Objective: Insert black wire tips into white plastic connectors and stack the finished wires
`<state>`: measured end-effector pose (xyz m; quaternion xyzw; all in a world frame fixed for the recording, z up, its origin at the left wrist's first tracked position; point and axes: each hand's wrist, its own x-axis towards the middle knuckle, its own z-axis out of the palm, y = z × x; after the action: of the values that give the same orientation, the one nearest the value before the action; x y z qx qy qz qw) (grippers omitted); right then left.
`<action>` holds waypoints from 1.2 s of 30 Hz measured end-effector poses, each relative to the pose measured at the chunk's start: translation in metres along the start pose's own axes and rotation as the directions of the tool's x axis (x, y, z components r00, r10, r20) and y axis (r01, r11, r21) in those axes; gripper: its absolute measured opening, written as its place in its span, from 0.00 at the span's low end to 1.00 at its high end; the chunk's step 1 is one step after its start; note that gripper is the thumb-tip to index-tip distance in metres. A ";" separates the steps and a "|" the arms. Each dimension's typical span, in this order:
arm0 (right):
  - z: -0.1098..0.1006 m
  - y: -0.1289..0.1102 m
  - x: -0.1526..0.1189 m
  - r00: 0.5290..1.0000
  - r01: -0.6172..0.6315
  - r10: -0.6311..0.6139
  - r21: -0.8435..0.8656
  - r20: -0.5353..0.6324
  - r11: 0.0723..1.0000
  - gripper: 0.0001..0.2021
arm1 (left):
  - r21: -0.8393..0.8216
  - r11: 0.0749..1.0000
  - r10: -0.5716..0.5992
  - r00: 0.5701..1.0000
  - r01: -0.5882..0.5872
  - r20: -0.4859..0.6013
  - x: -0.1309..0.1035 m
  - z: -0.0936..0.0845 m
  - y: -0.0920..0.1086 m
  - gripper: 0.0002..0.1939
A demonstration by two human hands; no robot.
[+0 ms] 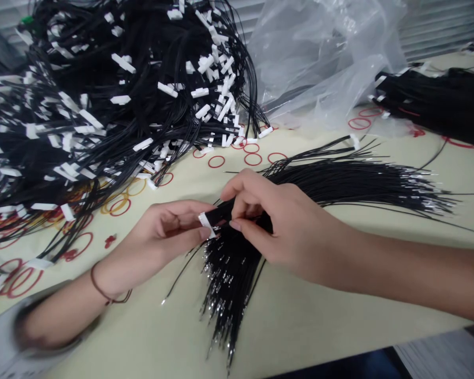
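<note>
From my feed, a pale yellow-green tabletop (pixel 300 326) fills most of the frame, evenly lit with only soft shadows. Thin red and orange rubber bands (pixel 253 159) lie scattered across it, thickest at the left edge and in the upper middle. A crumpled clear plastic bag (pixel 324 58) sits at the upper centre, catching the light. Behind it, along the top edge, I see a grey slatted surface (pixel 438 31), like blinds or a ribbed panel. At the lower right corner the table ends, and a dark blue patch (pixel 363 368) shows beside a pale striped strip (pixel 446 358); what they are, I cannot tell.
</note>
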<state>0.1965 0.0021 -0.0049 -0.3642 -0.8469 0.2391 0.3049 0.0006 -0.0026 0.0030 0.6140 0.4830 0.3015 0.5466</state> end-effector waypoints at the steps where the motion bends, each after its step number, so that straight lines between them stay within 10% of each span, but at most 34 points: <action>1: 0.000 0.000 0.000 1.000 -0.001 0.001 0.002 0.007 1.000 0.11 | -0.008 1.000 -0.001 1.000 0.001 0.000 0.000 0.000 0.000 0.12; 36: 0.001 -0.007 -0.001 1.000 0.001 -0.001 -0.043 0.005 0.999 0.24 | 0.014 0.999 -0.042 0.999 0.043 -0.033 0.000 0.002 0.002 0.10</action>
<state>0.1932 -0.0031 -0.0015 -0.3698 -0.8528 0.2214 0.2950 0.0027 -0.0036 0.0044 0.6026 0.5071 0.2963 0.5403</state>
